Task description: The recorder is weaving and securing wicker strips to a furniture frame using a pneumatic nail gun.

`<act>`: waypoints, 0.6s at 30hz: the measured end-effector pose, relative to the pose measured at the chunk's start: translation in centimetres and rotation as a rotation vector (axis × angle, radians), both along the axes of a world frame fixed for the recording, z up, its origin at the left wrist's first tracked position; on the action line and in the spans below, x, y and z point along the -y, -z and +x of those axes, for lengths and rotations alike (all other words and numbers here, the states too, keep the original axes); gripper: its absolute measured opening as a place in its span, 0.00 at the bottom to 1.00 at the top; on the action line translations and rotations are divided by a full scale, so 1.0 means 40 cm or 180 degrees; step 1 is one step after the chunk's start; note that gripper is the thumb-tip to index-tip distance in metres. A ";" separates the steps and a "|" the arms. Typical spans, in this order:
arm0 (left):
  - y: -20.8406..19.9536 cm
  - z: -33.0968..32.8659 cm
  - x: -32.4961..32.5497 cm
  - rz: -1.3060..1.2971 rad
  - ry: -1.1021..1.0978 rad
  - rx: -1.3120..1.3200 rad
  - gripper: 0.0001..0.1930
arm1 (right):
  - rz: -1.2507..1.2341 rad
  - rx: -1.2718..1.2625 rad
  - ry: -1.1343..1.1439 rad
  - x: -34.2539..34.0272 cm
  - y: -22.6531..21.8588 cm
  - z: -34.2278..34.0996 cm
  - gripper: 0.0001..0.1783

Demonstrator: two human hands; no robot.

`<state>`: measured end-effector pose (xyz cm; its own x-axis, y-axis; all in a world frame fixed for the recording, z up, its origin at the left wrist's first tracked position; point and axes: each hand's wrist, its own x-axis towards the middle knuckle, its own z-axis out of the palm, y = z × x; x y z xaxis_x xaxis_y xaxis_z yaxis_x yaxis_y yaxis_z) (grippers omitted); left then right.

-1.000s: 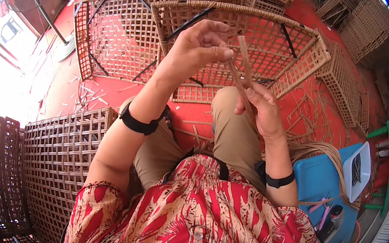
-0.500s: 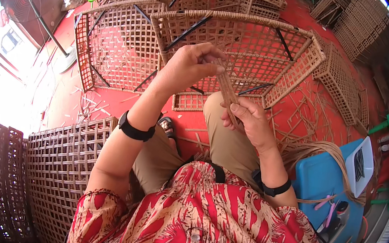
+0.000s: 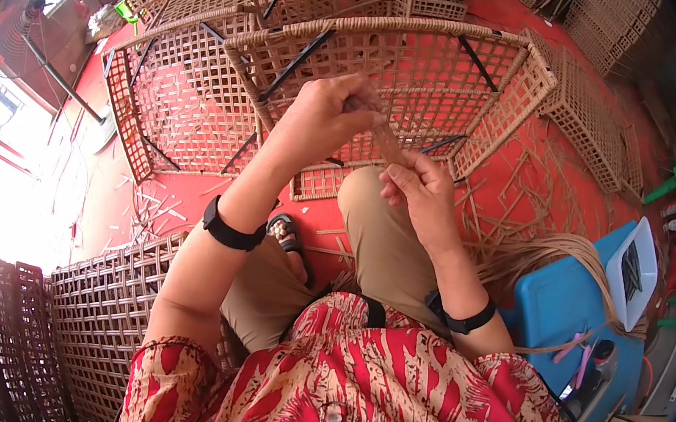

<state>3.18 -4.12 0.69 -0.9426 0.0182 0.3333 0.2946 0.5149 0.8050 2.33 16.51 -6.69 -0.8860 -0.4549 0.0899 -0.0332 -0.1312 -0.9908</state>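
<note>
A short bundle of brown rattan-like strips (image 3: 387,143) spans the gap between my two hands, above my knees. My left hand (image 3: 332,116) is closed, pinching its upper end between thumb and fingers. Lower down, my right hand (image 3: 421,195) is closed on the other end, thumb on top. The strips look blurred, and my fingers hide both ends. Just beyond the hands stands a large woven rattan frame (image 3: 388,90) with black braces, its open side facing me.
A blue stool (image 3: 555,282) at my right carries a coil of strips (image 3: 551,249), a white tray (image 3: 636,272) with black pieces and pink-handled scissors (image 3: 569,348). Woven panels (image 3: 118,293) stand at my left. Offcuts (image 3: 154,212) litter the red floor. A fan (image 3: 24,33) stands far left.
My right hand has moved slightly up toward the left one, and less of the strips shows between and below the hands. The whole view has shifted a little.
</note>
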 end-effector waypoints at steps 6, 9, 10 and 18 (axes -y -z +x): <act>0.038 -0.072 -0.014 0.0371 0.0109 0.0002 0.08 | -0.0381 0.0119 0.0211 0.000 0.046 -0.059 0.10; 0.043 -0.129 0.010 0.0251 0.0126 0.0046 0.09 | -0.0570 0.0088 0.0415 -0.009 0.071 -0.108 0.10; 0.031 -0.151 0.019 0.0009 0.0168 0.0087 0.09 | -0.0610 0.0061 0.0552 -0.015 0.079 -0.130 0.10; -0.045 -0.466 0.099 -0.1346 -0.0404 -0.0995 0.16 | -0.1347 0.0234 0.1432 0.010 0.108 -0.396 0.13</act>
<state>-15.44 -8.09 2.51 -0.8032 0.1042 0.5865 0.4014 0.8221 0.4037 -13.51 16.10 -11.01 -0.9933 0.0262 0.1122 -0.1101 -0.5020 -0.8578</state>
